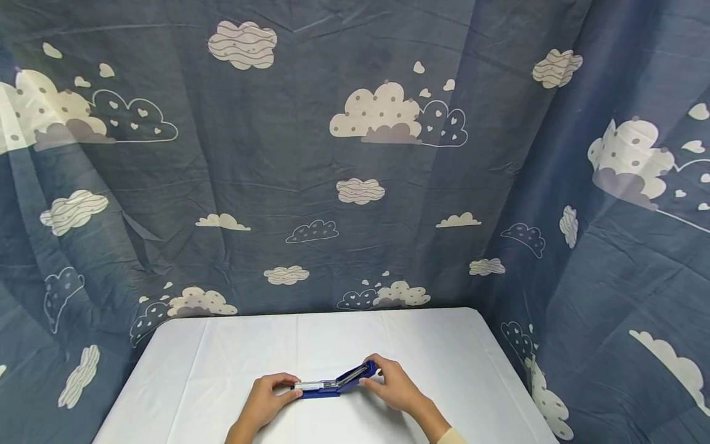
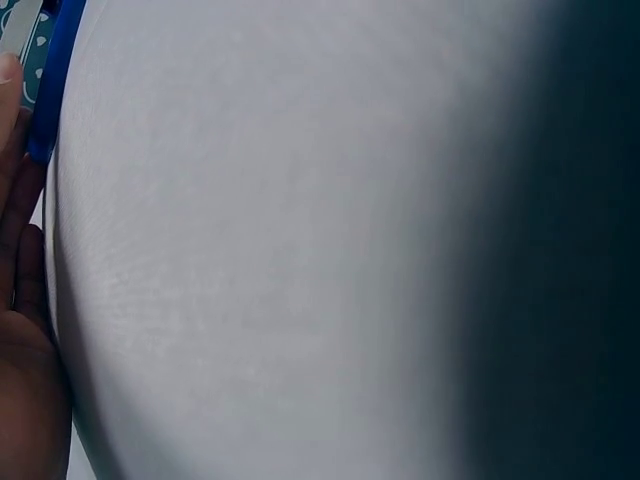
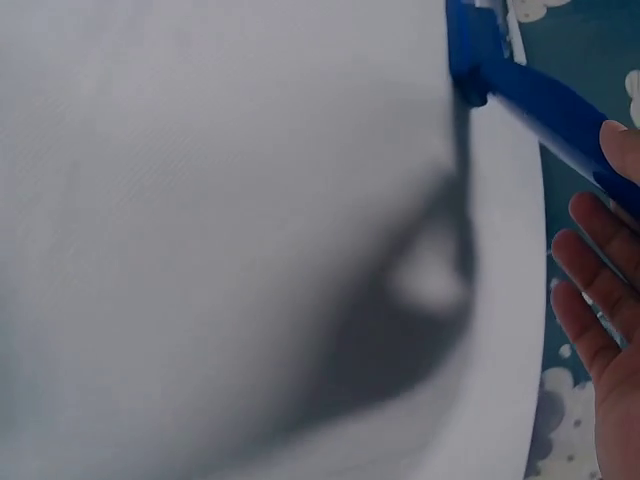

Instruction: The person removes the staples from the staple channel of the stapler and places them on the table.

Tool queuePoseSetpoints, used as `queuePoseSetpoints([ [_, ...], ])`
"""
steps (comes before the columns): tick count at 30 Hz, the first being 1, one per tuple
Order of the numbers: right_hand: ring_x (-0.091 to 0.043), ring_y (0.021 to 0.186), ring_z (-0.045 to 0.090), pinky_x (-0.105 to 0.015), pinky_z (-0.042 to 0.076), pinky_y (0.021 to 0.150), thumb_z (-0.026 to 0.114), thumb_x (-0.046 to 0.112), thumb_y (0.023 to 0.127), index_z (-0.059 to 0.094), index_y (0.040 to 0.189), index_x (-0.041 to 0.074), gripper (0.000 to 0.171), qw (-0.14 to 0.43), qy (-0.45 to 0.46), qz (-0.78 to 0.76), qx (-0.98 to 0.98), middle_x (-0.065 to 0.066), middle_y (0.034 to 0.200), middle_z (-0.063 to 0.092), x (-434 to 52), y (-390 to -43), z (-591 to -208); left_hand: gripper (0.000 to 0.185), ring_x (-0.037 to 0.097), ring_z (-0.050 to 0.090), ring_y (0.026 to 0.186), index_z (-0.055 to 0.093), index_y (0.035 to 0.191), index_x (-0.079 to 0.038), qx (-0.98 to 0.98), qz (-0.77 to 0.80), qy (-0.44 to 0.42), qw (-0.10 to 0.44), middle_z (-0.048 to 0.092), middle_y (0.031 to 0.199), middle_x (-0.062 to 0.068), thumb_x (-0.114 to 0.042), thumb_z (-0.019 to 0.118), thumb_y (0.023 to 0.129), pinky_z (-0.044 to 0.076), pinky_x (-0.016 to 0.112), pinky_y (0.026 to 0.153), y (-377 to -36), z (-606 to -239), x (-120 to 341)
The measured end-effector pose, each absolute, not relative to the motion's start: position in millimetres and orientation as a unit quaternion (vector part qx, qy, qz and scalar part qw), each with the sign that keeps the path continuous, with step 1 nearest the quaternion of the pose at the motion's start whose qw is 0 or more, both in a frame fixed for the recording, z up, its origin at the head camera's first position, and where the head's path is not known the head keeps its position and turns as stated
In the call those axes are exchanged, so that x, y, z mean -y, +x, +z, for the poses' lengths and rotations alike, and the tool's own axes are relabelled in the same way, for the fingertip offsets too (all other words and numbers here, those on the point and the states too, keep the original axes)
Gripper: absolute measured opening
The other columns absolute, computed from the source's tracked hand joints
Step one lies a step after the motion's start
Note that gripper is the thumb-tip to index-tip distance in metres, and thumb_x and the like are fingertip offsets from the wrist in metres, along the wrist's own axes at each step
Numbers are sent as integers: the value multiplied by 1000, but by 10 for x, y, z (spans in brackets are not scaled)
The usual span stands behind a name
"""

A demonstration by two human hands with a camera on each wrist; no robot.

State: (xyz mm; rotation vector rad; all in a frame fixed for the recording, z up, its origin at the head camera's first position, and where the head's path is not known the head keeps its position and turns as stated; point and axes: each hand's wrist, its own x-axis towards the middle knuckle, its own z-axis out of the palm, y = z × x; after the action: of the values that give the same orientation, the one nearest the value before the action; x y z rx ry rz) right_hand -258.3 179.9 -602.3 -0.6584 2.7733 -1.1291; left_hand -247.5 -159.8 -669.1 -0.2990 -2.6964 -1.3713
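A blue stapler (image 1: pixel 320 393) lies opened out on the white table, its metal magazine showing along the base on the left. Its top arm (image 1: pixel 354 374) is swung back and slants up to the right. My left hand (image 1: pixel 263 402) pinches the left end of the base between thumb and fingers. With thumb and fingers, my right hand (image 1: pixel 398 387) grips the raised end of the top arm. The right wrist view shows the blue top arm (image 3: pixel 555 112) held while the other fingers of the right hand (image 3: pixel 622 400) stay extended below it.
The white table (image 1: pixel 233 345) reaches back to a dark blue curtain (image 1: pixel 288 154) with a cloud pattern. More of the curtain hangs at the left and right sides. The right hand's shadow falls on the tabletop in the right wrist view.
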Motion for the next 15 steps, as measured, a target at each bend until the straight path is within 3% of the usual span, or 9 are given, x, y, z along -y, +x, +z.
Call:
queuePoseSetpoints([
  [6, -15, 98, 65, -36, 54, 84, 72, 33, 97, 65, 120, 11, 33, 31, -208, -358, -910, 1, 108, 74, -1896, -2558, -6139, 21, 8, 72, 101, 78, 98, -31, 885, -453, -98, 45, 78, 96, -17, -41, 87, 81, 55, 39, 97, -2470, -6720, 1600],
  [15, -12, 94, 59, -41, 51, 85, 74, 40, 93, 66, 119, 14, 37, 24, -184, -328, -926, 0, 107, 72, -1949, -2536, -6241, 20, 3, 71, 97, 79, 97, -30, 882, -457, -102, 57, 78, 94, -16, -38, 87, 81, 56, 35, 94, -2483, -6723, 1603],
])
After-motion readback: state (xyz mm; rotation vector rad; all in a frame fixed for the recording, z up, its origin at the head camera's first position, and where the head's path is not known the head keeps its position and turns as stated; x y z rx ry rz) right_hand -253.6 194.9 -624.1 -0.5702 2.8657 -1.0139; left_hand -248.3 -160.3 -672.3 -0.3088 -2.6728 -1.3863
